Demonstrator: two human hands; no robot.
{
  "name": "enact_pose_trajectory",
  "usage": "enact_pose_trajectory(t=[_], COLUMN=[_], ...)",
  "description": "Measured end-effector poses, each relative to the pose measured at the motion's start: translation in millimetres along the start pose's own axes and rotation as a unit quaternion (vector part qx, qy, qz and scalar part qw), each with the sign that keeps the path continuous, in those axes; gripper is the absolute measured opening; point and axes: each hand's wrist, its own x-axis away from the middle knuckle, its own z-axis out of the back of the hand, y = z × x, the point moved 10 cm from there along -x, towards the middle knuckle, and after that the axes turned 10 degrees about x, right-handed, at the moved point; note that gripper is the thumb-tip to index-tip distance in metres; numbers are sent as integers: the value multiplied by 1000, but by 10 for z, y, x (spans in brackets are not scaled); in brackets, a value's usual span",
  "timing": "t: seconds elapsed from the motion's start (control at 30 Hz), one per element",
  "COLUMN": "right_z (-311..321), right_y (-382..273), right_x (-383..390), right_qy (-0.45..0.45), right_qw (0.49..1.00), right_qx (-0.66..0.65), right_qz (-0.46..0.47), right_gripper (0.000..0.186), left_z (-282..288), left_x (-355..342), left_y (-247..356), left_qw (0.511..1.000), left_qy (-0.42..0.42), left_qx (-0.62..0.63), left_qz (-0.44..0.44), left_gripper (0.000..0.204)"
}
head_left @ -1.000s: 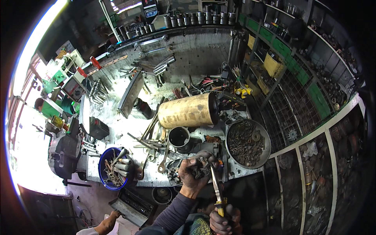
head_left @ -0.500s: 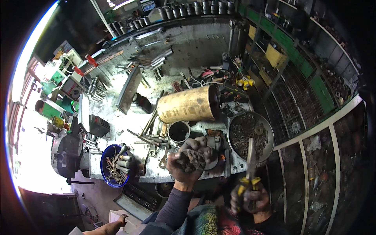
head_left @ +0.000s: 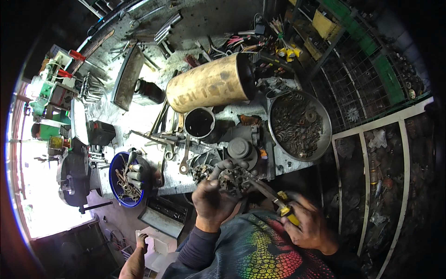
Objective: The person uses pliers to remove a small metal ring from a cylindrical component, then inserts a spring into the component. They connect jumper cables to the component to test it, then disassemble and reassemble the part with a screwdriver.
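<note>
In front of my dark printed shirt, my left hand (head_left: 211, 202) is raised near the bench's front edge. Its fingers curl round a dark, greasy metal part (head_left: 235, 182) with an uneven surface. My right hand (head_left: 307, 222), to the right, grips pliers (head_left: 265, 189) with yellow and black handles and long narrow metal jaws. The jaw tips reach the right side of the part; whether they grip anything on it cannot be made out. Just beyond the part, a dark machine piece with a round top (head_left: 239, 149) rests on the bench.
A round metal pan (head_left: 327, 132) of small hardware stands at right. Behind lie a tan cylinder (head_left: 204, 86) and an open can (head_left: 200, 122). A blue-rimmed bucket (head_left: 113, 183) holds tools at left. Another person's hand (head_left: 141, 240) shows at lower left. Shelves (head_left: 367, 181) line the right.
My right hand has brought the pliers up and leftward, their jaws swinging from upright to slanting at the part. My left hand has turned and lowered slightly. The whole view has shifted.
</note>
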Motion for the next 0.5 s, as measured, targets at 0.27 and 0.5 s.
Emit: enact_pose_trajectory(t=[0.27,0.5], right_z=[264,272], right_y=[-504,-585], right_x=[47,67], right_qy=[89,111], right_qw=[954,951], right_qx=[239,244], right_qz=[158,156], right_gripper=[63,67], left_z=[-499,-628], left_x=[164,156], left_y=[314,261], left_qw=[842,808], left_qy=[-25,-117], left_qx=[-505,-537], left_qz=[-189,-214], left_gripper=[98,87])
